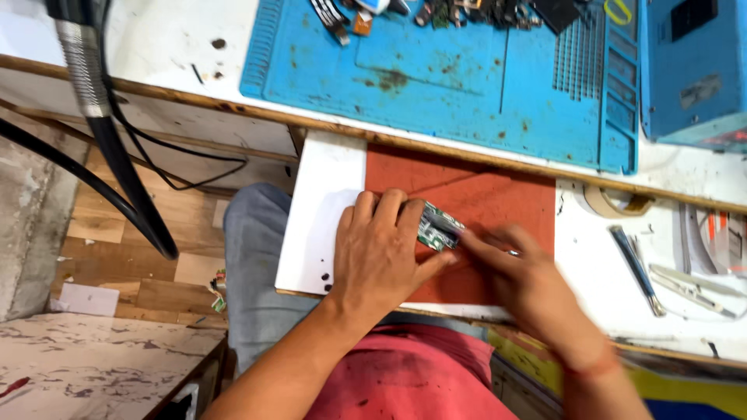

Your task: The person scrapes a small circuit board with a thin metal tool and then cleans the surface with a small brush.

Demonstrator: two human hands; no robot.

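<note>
**Small green circuit board held on red mat**

On the red mat (pixel 482 194), at its left-centre, a small green circuit board (pixel 438 227) lies between both hands.

Left hand (pixel 381 253): palm down, fingers curled forward over the mat's left edge and the white board (pixel 315 218) beneath it. Fingertips rest against the left side of the circuit board; thumb stretches right along its lower edge. Hand partly closed, pinning the board rather than lifting it.

Right hand (pixel 517 272): motion-blurred. Fingers drawn together and pointed left, tips meeting the right end of the circuit board. Cannot tell whether it pinches the board itself or a thin tool; a small bright glint shows near the knuckles, too blurred to identify.

Surroundings:
- Blue work mat (pixel 467 85) on the bench behind, stained, with loose small parts along its far edge.
- Blue box-shaped unit (pixel 692 70) at upper right.
- Roll of tape (pixel 615 204) just right of the red mat.
- Dark-handled tool (pixel 636 268) and metal tweezers (pixel 689 284) further right, well apart from the hands.
- Black cables and a flexible metal hose (pixel 82 70) at left, over wood-pattern floor.
</note>
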